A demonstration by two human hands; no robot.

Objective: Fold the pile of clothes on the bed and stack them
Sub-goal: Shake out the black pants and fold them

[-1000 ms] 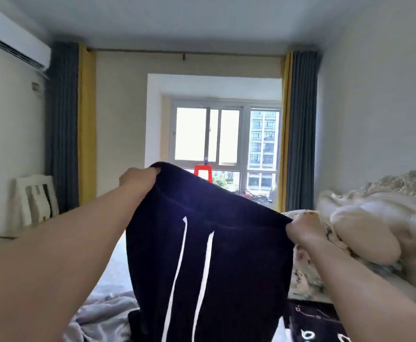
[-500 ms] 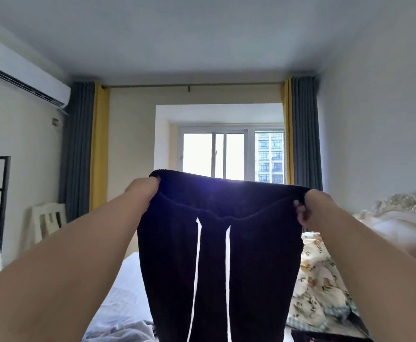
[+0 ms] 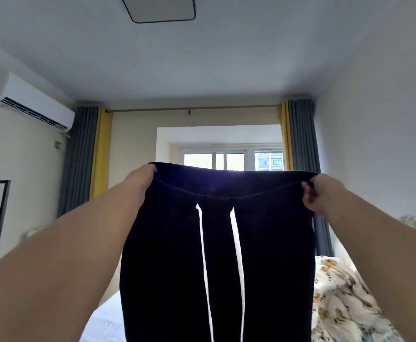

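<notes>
Up in front of the window (image 3: 231,160), dark drawstring trousers (image 3: 216,255) hang by the waistband, left hand (image 3: 140,180) and right hand (image 3: 321,193) pinching opposite corners. Risk: legs hang unseen, may twist; floral quilt (image 3: 337,297) right could bunch the fold.

The soft drawstring trousers (image 3: 216,255) are near-black with two white cords hanging down the front. At four o'clock, a cream quilted bedcover (image 3: 342,299) carries tan and brown floral print. Up at eleven and one, grey curtains (image 3: 78,159) edged in yellow.
</notes>
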